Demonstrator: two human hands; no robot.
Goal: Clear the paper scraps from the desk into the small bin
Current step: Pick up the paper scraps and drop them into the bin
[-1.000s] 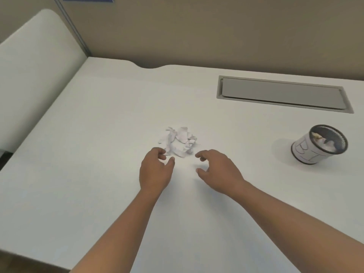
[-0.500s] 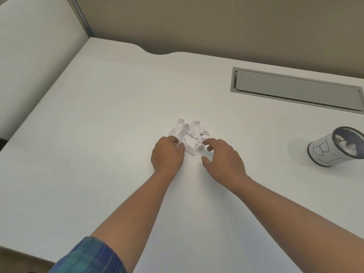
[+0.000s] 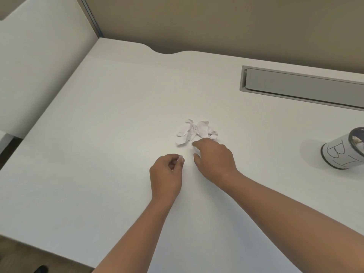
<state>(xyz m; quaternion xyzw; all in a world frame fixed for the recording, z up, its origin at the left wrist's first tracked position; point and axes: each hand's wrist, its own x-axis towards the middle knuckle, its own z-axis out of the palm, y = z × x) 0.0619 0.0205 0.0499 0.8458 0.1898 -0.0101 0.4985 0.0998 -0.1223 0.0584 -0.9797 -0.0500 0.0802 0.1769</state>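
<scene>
A small pile of crumpled white paper scraps (image 3: 194, 130) lies mid-desk. My right hand (image 3: 214, 157) arches over the pile's near right edge, fingers apart, fingertips touching the paper but not closed on it. My left hand (image 3: 166, 171) sits nearer to me, just left of the right hand and apart from the pile. Its fingers are curled, with thumb and forefinger pinched on what looks like a tiny white paper scrap (image 3: 180, 157). The small bin (image 3: 338, 154), white with dark mesh rim and handwritten letters, stands at the right edge, cut off by the frame, with paper inside.
The white desk (image 3: 98, 154) meets a beige partition wall at the back and a white side panel (image 3: 35, 66) on the left. A grey recessed cable flap (image 3: 303, 85) lies at the back right. The desk's front edge runs along the lower left.
My left hand has pulled back toward me from the pile with its fingers pinched. The right hand has moved forward onto the pile's near edge. The view has shifted left, pushing the bin to the frame edge.
</scene>
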